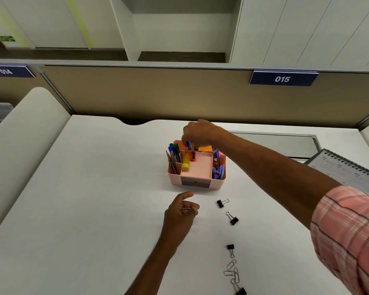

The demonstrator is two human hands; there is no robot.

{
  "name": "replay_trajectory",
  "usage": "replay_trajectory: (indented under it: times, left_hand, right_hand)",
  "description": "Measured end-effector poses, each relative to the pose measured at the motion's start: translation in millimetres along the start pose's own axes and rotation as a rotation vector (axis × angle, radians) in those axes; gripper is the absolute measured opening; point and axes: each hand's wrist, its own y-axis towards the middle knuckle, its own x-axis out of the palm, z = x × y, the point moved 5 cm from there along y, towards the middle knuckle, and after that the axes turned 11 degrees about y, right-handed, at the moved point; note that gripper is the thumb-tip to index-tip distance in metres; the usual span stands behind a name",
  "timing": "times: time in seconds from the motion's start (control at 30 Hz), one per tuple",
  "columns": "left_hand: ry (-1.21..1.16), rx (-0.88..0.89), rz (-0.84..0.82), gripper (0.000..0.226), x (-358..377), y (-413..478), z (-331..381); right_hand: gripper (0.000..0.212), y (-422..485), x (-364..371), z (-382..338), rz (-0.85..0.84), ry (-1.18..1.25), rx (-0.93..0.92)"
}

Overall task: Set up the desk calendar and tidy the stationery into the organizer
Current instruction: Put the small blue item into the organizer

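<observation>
Organizer (pixel 175 179): pink, mid-counter (pixel 94 188), its drawer front facing me.
Right hand (pixel 198 132): above the Organizer's back edge, fingertips pinching a small blue item (pixel 188 144).
Inside: pens (pixel 175 152) upright in the left compartment; yellow glue stick (pixel 186 161) and orange sharpener (pixel 192 156) in the middle tray; purple clips (pixel 218 171) on the right.
Left hand (pixel 179 213): resting on the counter just in front of the Organizer, curled, pinching a thin metal piece (pixel 186 208) — what it is I cannot tell.
Binder clips (pixel 233 220): four black ones loose on the counter, right of my Left hand, trailing toward me.
Paper clips (pixel 232 271): a small heap between the two nearest Binder clips.
Calendar (pixel 347 167): spiral-bound, at the counter's right edge — beyond my right forearm.
</observation>
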Motion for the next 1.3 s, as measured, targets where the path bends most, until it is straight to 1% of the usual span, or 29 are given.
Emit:
replay_trajectory:
  times: [0.1,0.2,0.5,0.6,0.77,0.93,1.07,1.17,1.23,1.3]
  left_hand:
    - [-0.003,-0.006,0.000,0.036,-1,0,-3]
    - [-0.007,-0.013,0.000,0.034,-2,0,-5]
    - [0.009,-0.022,-0.001,0.037,-4,1,-9]
    - [0.003,-0.025,0.001,0.035,-5,1,-10]
    - [0.018,-0.029,0.006,0.037,-8,3,-14]
    - [0.026,-0.028,0.005,0.037,-8,5,-16]
    - [0.032,-0.019,0.001,0.036,-6,7,-13]
    - [0.030,-0.016,-0.012,0.035,-3,7,-10]
    - [0.032,-0.011,-0.022,0.035,-1,5,-9]
    - [0.028,-0.003,-0.028,0.035,2,3,-9]
  right_hand:
    - [0.027,1,-3,-2,0.023,-0.040,-0.026]
    - [0.023,1,1,-4,-0.009,-0.096,-0.037]
    - [0.035,3,14,-4,-0.100,-0.086,0.004]
    - [0.039,4,19,-2,-0.107,-0.061,0.018]
    - [0.037,2,27,0,-0.108,-0.023,0.038]
    - [0.040,-1,26,0,-0.101,0.004,0.024]
    - [0.043,-5,22,2,-0.075,0.023,0.016]
    - [0.052,-16,12,5,-0.052,0.101,0.032]
    - [0.058,-28,2,6,0.006,0.173,0.043]
    - [0.061,-42,-10,9,0.112,0.252,0.054]
